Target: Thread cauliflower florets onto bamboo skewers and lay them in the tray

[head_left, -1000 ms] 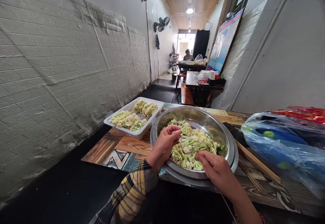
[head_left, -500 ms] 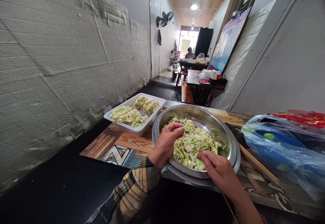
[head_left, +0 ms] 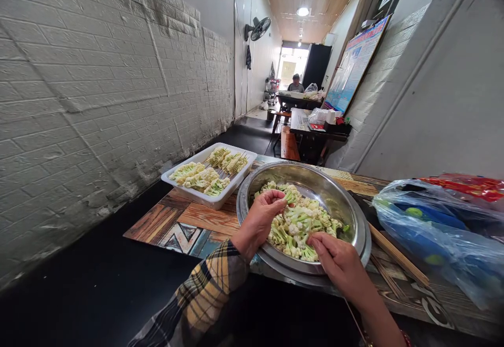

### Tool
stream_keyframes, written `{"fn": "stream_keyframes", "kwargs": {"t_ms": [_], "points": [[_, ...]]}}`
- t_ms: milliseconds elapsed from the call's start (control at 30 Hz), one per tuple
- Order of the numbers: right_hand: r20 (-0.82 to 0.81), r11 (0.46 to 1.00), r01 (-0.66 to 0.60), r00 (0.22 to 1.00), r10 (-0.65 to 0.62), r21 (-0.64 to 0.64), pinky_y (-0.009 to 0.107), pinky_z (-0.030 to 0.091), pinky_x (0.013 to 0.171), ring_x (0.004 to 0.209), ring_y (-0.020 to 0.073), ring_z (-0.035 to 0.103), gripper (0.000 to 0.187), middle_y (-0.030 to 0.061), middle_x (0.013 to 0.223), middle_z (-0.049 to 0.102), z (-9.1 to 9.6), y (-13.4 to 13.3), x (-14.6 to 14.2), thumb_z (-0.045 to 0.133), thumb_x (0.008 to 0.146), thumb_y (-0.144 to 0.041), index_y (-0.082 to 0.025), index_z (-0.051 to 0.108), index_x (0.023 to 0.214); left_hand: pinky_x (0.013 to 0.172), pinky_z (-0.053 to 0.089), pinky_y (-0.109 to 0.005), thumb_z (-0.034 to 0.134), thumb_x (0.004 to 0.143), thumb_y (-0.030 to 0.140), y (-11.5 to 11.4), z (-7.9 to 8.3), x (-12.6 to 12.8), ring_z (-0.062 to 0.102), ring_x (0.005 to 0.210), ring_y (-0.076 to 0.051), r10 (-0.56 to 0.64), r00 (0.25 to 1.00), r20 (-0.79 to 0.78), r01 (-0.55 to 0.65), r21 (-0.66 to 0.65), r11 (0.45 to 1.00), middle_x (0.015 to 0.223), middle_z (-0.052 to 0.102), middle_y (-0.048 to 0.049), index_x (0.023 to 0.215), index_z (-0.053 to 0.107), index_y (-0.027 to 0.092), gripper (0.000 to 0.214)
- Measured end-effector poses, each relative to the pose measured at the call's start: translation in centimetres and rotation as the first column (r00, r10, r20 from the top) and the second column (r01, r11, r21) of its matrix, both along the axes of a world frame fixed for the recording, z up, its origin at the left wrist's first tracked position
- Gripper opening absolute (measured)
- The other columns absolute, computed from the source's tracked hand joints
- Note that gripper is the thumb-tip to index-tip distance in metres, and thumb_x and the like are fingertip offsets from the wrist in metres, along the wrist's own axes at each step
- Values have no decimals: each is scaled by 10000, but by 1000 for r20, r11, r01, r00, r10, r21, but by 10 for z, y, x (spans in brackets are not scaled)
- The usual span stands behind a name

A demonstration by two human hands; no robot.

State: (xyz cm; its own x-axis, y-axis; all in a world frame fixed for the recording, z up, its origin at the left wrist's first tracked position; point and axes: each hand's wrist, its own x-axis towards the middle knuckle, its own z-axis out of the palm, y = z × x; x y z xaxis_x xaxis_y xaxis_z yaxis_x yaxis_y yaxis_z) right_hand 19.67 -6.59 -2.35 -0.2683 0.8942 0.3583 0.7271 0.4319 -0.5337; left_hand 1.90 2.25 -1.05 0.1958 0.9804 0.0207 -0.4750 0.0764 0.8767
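Note:
A wide steel basin (head_left: 356, 216) on the table holds a heap of cut cauliflower florets (head_left: 301, 221). Over its left side, my left hand (head_left: 262, 218) pinches a cauliflower floret (head_left: 290, 195) between thumb and fingers. My right hand (head_left: 340, 260) is closed at the basin's near right rim, its fingertips close to the heap. From beneath that hand a thin skewer (head_left: 354, 316) sticks out toward me; its front end is hidden by the fingers and florets. Skewered cauliflower (head_left: 200, 178) lies in a white plastic tray (head_left: 212, 200) left of the basin.
Loose bamboo skewers (head_left: 399, 255) lie right of the basin. Beyond them sits a clear plastic bag (head_left: 437, 237) with blue and green contents. A brick-patterned wall (head_left: 98, 100) runs along the left. Farther back are another table (head_left: 301, 118) and a seated person (head_left: 296, 83).
The view has shifted very slightly. Both hands stay in nearly the same places, the left still pinching the floret.

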Motion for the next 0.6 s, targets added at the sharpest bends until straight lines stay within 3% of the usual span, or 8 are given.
{"fn": "stream_keyframes", "kwargs": {"t_ms": [333,600], "points": [[-29,1000,-2,1000,2,-2,268,455,670,721,163,641,305,28,779,663,-1,0,0,328,975,-306,-203,597,875,651,367,-221,757,618,273,0,2,4,501,657,-97,82,995,-58,-75,114,991,692,600,8,754,664,160,200],[-5,1000,-1,1000,1,13,269,457,669,724,163,643,299,34,809,667,-2,1,0,320,981,-300,-204,590,896,588,347,-212,768,595,248,-2,8,7,479,592,-77,61,998,5,-61,50,997,658,571,21,744,638,153,219]]}}
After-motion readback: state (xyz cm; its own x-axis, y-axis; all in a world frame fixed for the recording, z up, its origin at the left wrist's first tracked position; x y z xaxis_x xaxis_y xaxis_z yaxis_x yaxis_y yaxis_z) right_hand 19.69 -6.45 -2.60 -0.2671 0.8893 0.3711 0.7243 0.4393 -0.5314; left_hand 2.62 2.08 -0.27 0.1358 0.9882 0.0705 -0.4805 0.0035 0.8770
